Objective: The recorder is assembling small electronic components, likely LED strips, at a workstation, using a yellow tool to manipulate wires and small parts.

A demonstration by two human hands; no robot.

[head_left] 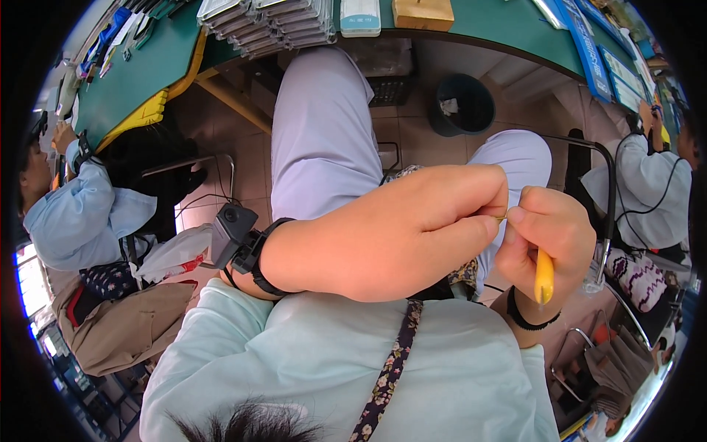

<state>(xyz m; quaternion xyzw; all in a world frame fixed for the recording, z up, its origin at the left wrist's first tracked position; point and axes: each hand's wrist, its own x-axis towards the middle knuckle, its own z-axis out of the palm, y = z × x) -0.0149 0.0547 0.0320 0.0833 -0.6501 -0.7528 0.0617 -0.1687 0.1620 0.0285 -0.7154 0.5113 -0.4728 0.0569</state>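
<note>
My left hand [449,210] reaches across my front with its thumb and fingers pinched together. From that pinch a thin gold-coloured piece [502,218], much like a bit of wire, runs to the fingertips of the other hand. My right hand [556,232] is closed around a yellow-handled tool [544,278], whose handle end sticks out below the fingers. The tool's working end is hidden, so its kind does not show. Both hands meet above my lap, their fingertips almost touching.
Ahead is a green table [501,29] bearing stacked clear plastic trays [276,22], a white-and-blue box [360,16] and a wooden block [423,13]. A dark bin [462,104] stands on the floor. Co-workers sit left [81,214] and right [652,188].
</note>
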